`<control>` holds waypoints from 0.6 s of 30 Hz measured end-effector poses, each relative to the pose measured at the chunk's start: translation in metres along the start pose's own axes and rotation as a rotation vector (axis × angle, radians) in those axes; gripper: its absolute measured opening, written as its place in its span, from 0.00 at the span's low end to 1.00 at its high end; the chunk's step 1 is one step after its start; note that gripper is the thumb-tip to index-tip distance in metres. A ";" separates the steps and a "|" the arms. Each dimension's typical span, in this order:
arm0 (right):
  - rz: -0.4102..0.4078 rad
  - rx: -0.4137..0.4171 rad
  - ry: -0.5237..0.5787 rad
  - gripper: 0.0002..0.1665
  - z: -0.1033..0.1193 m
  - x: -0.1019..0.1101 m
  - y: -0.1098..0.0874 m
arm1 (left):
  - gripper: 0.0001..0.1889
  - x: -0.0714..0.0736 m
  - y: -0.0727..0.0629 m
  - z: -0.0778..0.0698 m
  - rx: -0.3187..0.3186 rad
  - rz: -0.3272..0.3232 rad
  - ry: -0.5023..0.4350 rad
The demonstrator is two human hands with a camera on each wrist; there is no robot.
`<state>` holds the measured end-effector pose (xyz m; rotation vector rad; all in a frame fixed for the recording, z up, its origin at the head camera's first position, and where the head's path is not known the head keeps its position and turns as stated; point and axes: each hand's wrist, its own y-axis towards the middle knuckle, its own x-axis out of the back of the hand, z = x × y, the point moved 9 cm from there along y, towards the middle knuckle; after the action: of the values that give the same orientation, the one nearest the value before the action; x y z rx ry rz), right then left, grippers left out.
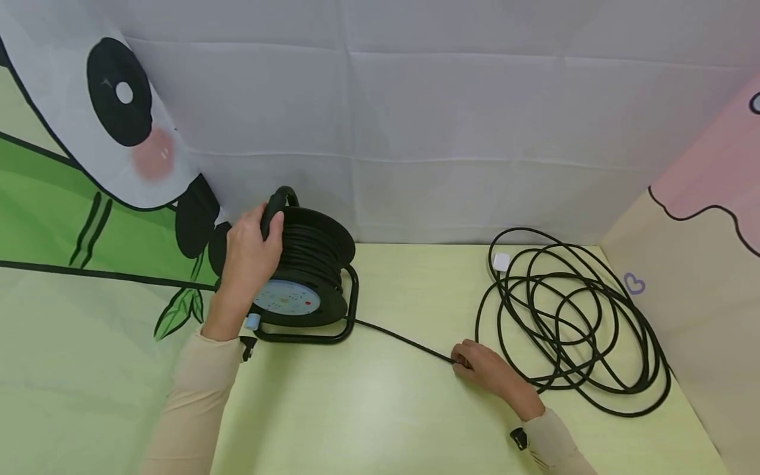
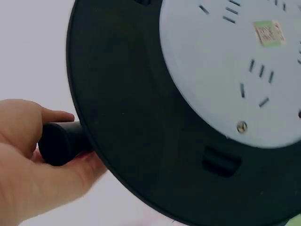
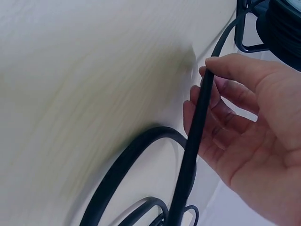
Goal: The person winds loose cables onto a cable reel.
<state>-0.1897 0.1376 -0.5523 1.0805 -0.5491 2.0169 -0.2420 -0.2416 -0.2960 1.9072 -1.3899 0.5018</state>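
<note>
A black cable reel [image 1: 326,310] stands on a metal-tube frame at the left of the table, cable wound on its drum. My left hand [image 1: 252,247] grips a black handle [image 1: 274,214] at the top of the reel. The reel's pale socket panel [image 2: 211,61] fills much of the left wrist view. From the reel, a black cable [image 1: 404,340] runs taut to my right hand [image 1: 489,373], which pinches it between thumb and fingers. In the right wrist view the thumb lies against the cable [image 3: 200,108]. Beyond this hand the cable continues into loose loops [image 1: 570,316].
A small white block [image 1: 501,262] sits among the loops at the right. Near my left wrist are a light-blue piece [image 1: 252,321] and a black plug [image 1: 248,346]. Printed cloth walls [image 1: 427,132] stand behind and at both sides of the pale table [image 1: 368,409].
</note>
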 end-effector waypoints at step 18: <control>-0.157 0.043 -0.016 0.05 -0.002 0.010 -0.007 | 0.29 -0.002 -0.006 0.000 0.014 0.161 -0.067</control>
<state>-0.1887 0.1473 -0.5447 1.1303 -0.4178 1.8923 -0.2367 -0.2389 -0.2992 1.8468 -1.5962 0.5297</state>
